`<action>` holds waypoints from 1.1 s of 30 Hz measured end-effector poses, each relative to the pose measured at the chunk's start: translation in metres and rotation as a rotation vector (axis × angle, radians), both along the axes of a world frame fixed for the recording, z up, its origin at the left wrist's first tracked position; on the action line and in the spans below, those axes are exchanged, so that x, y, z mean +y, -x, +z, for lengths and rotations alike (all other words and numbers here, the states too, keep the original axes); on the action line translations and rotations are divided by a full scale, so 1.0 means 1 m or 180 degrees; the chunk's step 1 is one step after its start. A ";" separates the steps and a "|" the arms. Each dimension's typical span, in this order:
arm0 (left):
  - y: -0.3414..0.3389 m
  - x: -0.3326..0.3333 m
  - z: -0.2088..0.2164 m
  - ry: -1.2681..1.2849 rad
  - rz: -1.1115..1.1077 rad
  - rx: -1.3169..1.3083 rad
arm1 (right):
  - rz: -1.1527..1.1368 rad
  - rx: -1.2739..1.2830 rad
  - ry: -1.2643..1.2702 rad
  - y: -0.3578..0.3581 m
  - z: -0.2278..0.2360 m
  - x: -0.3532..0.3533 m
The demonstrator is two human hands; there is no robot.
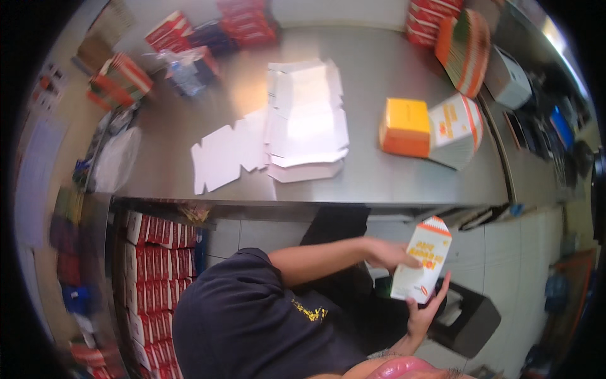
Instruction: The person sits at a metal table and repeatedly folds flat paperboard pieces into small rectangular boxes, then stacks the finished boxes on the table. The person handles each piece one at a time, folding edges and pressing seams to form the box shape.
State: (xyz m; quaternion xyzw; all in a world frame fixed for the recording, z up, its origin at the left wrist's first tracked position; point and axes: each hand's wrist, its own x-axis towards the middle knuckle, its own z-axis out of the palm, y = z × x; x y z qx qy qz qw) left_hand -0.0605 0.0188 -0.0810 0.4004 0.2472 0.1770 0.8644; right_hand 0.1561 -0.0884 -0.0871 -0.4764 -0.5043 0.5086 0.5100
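Note:
A white and orange carton (421, 278) with orange and yellow print is held between my two hands, in front of the table's near edge. It leans slightly, with its tapered orange-striped end (433, 225) uppermost. My left hand (386, 254) grips it from the left side, fingers lying across its printed face. Around the lower right corner is my right hand (424, 319), its thumb at the bottom edge and its fingers up along the right side. The carton's back is hidden, so I cannot tell whether it is folded flat.
White unfolded carton blanks (307, 120) lie stacked on the metal table (372, 183). To their right stand a yellow-orange box (405, 124) and a fanned stack of printed cartons (456, 131). Red-white boxes (158, 278) fill a shelf below; a dark bin-like object (475, 319) is on the floor.

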 end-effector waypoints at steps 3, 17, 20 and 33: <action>0.003 0.016 -0.015 -0.1305 -0.0592 -0.0065 | 0.0152 -0.0018 0.0508 -0.014 -0.019 0.005; -0.004 -0.016 0.078 -0.4001 0.0924 0.2317 | -0.1506 -0.0134 -0.0312 0.046 0.020 0.045; -0.008 -0.018 0.080 -0.4100 0.1684 0.2179 | -0.1552 -0.0973 -0.1252 0.050 0.034 0.050; 0.153 0.138 0.221 -0.3900 0.0929 0.3594 | -0.0357 -0.0327 -0.0389 0.050 0.038 0.031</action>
